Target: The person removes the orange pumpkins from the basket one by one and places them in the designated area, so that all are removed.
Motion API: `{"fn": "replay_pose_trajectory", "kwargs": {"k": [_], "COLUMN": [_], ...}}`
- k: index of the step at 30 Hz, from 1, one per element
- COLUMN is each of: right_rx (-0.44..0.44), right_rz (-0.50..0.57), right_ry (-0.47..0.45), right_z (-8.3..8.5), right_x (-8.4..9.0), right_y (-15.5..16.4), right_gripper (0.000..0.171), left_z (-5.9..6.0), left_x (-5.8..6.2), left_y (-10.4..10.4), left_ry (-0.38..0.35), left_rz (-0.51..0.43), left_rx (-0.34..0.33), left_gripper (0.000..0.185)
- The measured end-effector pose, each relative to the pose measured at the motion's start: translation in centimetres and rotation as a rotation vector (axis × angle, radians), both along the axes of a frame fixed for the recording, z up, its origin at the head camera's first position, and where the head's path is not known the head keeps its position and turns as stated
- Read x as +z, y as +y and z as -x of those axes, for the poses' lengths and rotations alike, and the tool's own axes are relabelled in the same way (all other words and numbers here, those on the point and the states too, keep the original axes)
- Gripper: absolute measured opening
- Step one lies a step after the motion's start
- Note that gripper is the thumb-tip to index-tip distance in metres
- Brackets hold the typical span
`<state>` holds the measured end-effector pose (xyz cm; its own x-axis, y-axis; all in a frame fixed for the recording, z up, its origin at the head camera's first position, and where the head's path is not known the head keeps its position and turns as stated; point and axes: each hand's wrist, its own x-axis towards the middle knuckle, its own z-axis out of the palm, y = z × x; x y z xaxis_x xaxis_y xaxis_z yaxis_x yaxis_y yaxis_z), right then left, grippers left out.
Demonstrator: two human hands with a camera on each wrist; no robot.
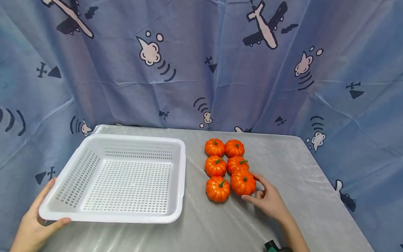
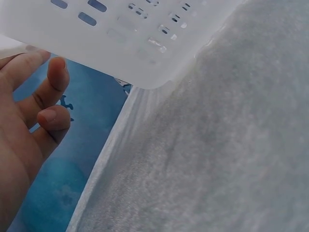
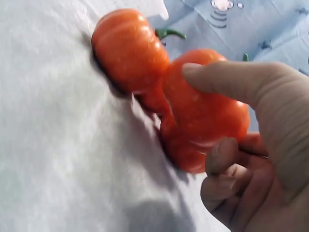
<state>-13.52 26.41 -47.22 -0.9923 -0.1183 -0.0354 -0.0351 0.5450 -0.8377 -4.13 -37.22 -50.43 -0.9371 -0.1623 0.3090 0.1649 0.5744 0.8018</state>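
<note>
My left hand (image 1: 32, 224) grips the near left corner of a white plastic basket (image 1: 181, 182), thumb along the front rim and fingers at the left side. In the left wrist view, some fingers of that hand (image 2: 29, 111) hang curled beside the basket's wall (image 2: 111, 53). My right hand (image 1: 269, 197) pinches a small orange pumpkin (image 1: 243, 182) between thumb and fingers. The right wrist view shows this pumpkin (image 3: 207, 106) seemingly raised off the cloth, overlapping others behind it. Beside it sits another pumpkin (image 1: 218, 189), nearest of the left column.
More pumpkins stand in two columns, among them one at the back left (image 1: 214, 147) and one at the back right (image 1: 234, 148). A pale cloth (image 1: 292, 168) covers the table. Behind hangs a blue patterned curtain (image 1: 189, 63). A dark and green object (image 1: 274, 246) shows by the right wrist.
</note>
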Motion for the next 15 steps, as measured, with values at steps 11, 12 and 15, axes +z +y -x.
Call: {"fn": "replay_pose_trajectory", "kwargs": {"k": [11,12,15], "right_rx": [0.094,0.103,0.082], "right_rz": [-0.060,-0.072,-0.101], "right_ry": [-0.123,-0.120,-0.127], "right_z": [1.0,0.9,0.7], "right_x": [-1.6,-1.6,-0.9], "right_y": [1.4,1.5,2.1], "right_gripper": [0.094,0.096,0.108], "left_z": [0.1,0.2,0.3], "left_x": [0.4,0.5,1.1], "left_y": [-0.1,-0.2,-0.5], "left_ry": [-0.015,0.000,0.036], "left_rz": [-0.004,-0.008,-0.036], "left_rx": [0.008,-0.002,-0.019], "left_gripper": [0.124,0.122,0.105]}}
